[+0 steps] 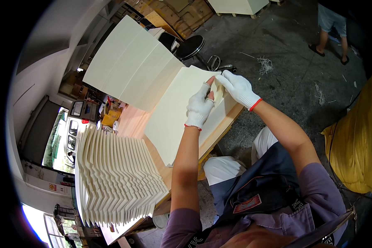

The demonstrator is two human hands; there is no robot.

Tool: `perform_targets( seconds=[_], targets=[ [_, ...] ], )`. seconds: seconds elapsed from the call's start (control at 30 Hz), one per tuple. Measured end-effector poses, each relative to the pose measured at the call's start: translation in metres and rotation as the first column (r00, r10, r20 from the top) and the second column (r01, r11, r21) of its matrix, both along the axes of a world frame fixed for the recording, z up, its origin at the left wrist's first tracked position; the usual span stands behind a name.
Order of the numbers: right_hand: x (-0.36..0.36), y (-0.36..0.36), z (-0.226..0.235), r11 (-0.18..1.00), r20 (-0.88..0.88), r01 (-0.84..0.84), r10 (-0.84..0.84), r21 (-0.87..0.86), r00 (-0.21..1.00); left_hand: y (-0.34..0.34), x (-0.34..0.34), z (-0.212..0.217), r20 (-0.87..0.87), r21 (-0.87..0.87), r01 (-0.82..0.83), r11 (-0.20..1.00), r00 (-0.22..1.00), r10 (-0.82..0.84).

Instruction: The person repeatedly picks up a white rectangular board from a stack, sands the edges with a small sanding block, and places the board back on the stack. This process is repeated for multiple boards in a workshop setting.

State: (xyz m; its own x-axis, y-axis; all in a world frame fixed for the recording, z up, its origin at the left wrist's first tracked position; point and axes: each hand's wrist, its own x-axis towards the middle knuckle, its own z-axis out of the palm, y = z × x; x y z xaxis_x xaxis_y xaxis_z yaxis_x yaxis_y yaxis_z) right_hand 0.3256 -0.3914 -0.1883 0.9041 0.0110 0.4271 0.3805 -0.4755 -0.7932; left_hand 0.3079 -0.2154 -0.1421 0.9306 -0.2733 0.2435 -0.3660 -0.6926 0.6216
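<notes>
A flat cream-white sheet stack (pixel 173 120), looking like paper or thin card, lies on the wooden table (pixel 157 155) before me. Both hands wear white knitted gloves with red cuffs. My left hand (pixel 199 106) rests on the top sheet near its right edge, its bare index finger and thumb stretched out and apart. Close beside it, my right hand (pixel 238 87) is closed at the far right corner, with its fingertips bent over the sheet edge. The sheets look slightly bent up between the two hands. The undersides of the right fingers are hidden.
A tall pile of creased cream sheets (pixel 118 177) stands at the table's left end. More flat sheets (pixel 132 62) lie at the far side. Beyond are a round black stool (pixel 190 46), string scraps (pixel 265 65) and a person (pixel 331 31). Yellow cloth (pixel 355 136) hangs at right.
</notes>
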Motion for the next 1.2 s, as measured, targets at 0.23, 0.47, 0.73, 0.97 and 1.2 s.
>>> perform_targets(
  seconds=[0.23,0.47,0.73,0.97,1.2],
  targets=[
    [0.004,0.001,-0.006,0.999,0.039,0.034,-0.033,-0.029,0.999,-0.001,0.000,0.001,0.070,0.210,0.011,0.978,0.997,-0.026],
    [0.004,0.002,-0.006,0.999,0.004,0.032,-0.032,0.028,0.999,-0.003,-0.002,0.002,0.062,0.130,0.006,0.992,0.998,-0.014],
    [0.006,0.004,-0.011,0.998,0.017,0.038,-0.039,0.049,0.999,0.001,0.002,-0.002,0.065,0.135,0.035,0.990,0.997,-0.044],
    [0.003,0.004,-0.010,0.996,0.021,0.047,-0.048,0.071,0.999,-0.004,-0.001,0.002,0.030,0.158,0.025,0.987,0.999,-0.030],
    [-0.001,-0.013,0.000,0.990,-0.084,0.010,0.001,0.141,0.997,0.000,-0.004,-0.010,0.333,0.276,0.014,0.961,0.936,-0.110]
  ],
)
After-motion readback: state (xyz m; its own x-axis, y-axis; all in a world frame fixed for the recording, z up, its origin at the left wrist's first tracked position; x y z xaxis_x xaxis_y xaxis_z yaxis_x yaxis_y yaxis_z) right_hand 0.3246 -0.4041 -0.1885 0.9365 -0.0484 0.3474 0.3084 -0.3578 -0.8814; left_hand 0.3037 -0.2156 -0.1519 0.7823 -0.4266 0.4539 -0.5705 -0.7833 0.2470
